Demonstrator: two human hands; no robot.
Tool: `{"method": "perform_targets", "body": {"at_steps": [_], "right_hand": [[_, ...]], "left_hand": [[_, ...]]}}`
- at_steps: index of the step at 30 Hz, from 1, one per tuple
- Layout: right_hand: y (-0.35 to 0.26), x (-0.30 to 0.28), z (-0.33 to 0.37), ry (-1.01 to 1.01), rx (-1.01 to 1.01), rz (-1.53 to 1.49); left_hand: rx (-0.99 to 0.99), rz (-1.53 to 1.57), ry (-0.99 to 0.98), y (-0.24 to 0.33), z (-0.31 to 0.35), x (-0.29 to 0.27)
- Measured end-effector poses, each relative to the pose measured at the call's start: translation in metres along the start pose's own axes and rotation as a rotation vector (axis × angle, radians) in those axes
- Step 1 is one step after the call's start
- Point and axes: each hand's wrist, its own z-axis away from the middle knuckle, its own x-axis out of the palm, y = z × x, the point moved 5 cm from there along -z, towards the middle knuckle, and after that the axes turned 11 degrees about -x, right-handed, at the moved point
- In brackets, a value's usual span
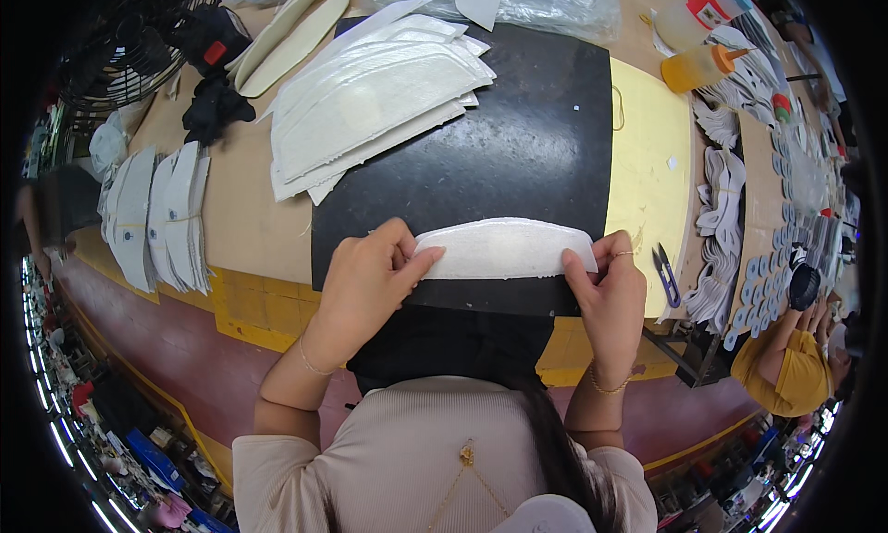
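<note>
A white padded fabric piece (504,249) with an arched upper edge and a straight lower edge is stretched between my hands over the black mat (541,117). My left hand (368,272) pinches its left end between thumb and fingers. At the other end, my right hand (612,291) grips the tip the same way, thumb toward me. Beyond my left hand lies a fanned pile of similar white curved pieces (375,94), partly on the mat and partly on the tan table (250,200).
To the right, thread snips (665,276) lie on a yellow sheet (653,145). An orange squeeze bottle (696,69) and a clear container (694,20) stand at the far right. Bundled white pieces (176,219) sit at left, near a black fan (125,48). A person in yellow (786,371) is at right.
</note>
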Motion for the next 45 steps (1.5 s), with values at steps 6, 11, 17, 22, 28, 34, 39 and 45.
{"method": "perform_targets", "body": {"at_steps": [6,11,17,22,28,34,39,45], "right_hand": [[-0.048,0.007,0.006,0.125,-0.620,0.039],[-0.054,0.060,0.020,-0.279,-0.731,0.221],[-0.005,0.018,0.023,-0.275,-0.503,0.551],[0.042,-0.022,0.026,0.021,-0.219,0.380],[-0.010,-0.014,0.014,0.150,-0.387,0.102],[-0.029,-0.012,0.009,0.170,-0.476,0.016],[-0.027,-0.012,0.013,0.187,-0.448,-0.020],[-0.022,-0.012,0.014,0.233,-0.414,-0.111]], "left_hand": [[0.634,-0.227,0.499,0.013,0.039,-0.003],[0.669,-0.648,0.230,0.000,0.028,0.045],[0.668,-0.701,0.204,-0.004,0.030,0.042],[0.633,-0.428,0.277,0.018,0.032,0.030],[0.642,-0.218,0.236,0.033,0.025,0.040],[0.537,-0.158,0.151,0.033,0.022,0.041],[0.553,-0.159,0.171,0.037,0.021,0.037],[0.609,0.107,-0.014,0.037,0.015,0.021]]}}
